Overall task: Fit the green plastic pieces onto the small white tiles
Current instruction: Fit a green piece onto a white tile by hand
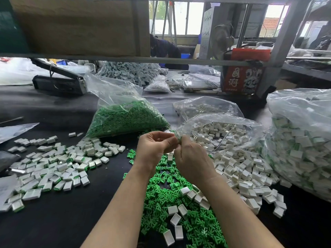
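My left hand (154, 146) and my right hand (192, 161) meet above the table's middle, fingers curled, pinching a small white tile with a green piece (177, 138) between their tips. Loose green plastic pieces (162, 199) lie heaped under my forearms. Empty white tiles (240, 169) spill to the right out of an open clear bag (215, 129). Tiles with green fitted (53, 169) are spread on the left.
A clear bag of green pieces (125, 117) lies behind my hands. A big bag of finished tiles (302, 145) stands at the right edge. A black tool (59, 81), a red box (243, 77) and more bags sit farther back. A person (163, 47) works beyond the shelf.
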A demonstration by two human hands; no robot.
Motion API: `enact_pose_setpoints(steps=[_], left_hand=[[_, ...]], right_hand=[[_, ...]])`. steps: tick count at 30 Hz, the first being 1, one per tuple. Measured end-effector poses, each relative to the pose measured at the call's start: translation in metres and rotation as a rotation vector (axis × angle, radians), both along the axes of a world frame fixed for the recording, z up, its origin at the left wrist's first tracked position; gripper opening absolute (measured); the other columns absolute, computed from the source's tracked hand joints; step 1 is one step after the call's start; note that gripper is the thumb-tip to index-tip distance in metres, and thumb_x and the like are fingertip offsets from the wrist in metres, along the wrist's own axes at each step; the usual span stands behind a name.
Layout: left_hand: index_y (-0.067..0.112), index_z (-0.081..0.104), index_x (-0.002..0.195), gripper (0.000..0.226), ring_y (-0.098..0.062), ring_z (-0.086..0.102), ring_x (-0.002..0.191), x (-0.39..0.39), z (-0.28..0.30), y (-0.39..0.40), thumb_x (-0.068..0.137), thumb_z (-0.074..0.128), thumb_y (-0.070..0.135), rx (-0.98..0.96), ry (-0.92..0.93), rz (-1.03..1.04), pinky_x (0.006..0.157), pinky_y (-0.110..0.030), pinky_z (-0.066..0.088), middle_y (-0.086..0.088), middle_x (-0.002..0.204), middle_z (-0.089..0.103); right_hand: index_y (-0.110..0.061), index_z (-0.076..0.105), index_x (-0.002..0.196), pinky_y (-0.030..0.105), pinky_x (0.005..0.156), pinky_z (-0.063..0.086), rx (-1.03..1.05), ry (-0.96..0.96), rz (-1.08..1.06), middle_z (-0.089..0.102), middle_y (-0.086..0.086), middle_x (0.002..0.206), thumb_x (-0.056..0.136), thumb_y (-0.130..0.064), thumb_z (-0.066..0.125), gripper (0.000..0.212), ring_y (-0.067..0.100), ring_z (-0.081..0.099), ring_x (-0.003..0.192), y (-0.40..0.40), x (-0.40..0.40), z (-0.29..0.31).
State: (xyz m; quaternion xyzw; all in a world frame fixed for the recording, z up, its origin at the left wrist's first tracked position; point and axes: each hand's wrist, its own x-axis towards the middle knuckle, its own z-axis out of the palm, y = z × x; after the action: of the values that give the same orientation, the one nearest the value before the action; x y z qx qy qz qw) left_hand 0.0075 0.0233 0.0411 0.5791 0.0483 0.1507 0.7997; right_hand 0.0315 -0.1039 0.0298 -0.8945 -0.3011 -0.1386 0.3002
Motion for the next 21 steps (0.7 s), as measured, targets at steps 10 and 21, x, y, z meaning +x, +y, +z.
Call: enact_pose_setpoints(steps=[10, 21], left_hand=[[0.009, 0.074, 0.074, 0.013, -0.017, 0.072, 0.065, 0.002, -0.004, -0.004, 0.075, 0.077, -0.004, 0.088, -0.037, 0.039, 0.060, -0.019, 0.054, -0.011, 0.072, 0.074], [0.012, 0.077, 0.077, 0.009, -0.014, 0.071, 0.065, -0.003, 0.000, 0.002, 0.068, 0.080, 0.011, 0.092, -0.022, -0.004, 0.061, -0.019, 0.054, -0.009, 0.073, 0.075]], right_hand=[[-0.012, 0.043, 0.101, 0.031, 0.051, 0.034, -0.029, -0.015, -0.058, 0.054, 0.002, 0.070, 0.101, -0.026, 0.030, 0.019, 0.021, 0.053, 0.060, 0.001, -0.001, 0.000], [-0.014, 0.051, 0.089, 0.036, 0.055, 0.040, 0.008, -0.004, 0.037, 0.053, -0.001, 0.067, 0.102, -0.027, 0.035, 0.024, 0.019, 0.050, 0.059, -0.009, 0.004, 0.014]])
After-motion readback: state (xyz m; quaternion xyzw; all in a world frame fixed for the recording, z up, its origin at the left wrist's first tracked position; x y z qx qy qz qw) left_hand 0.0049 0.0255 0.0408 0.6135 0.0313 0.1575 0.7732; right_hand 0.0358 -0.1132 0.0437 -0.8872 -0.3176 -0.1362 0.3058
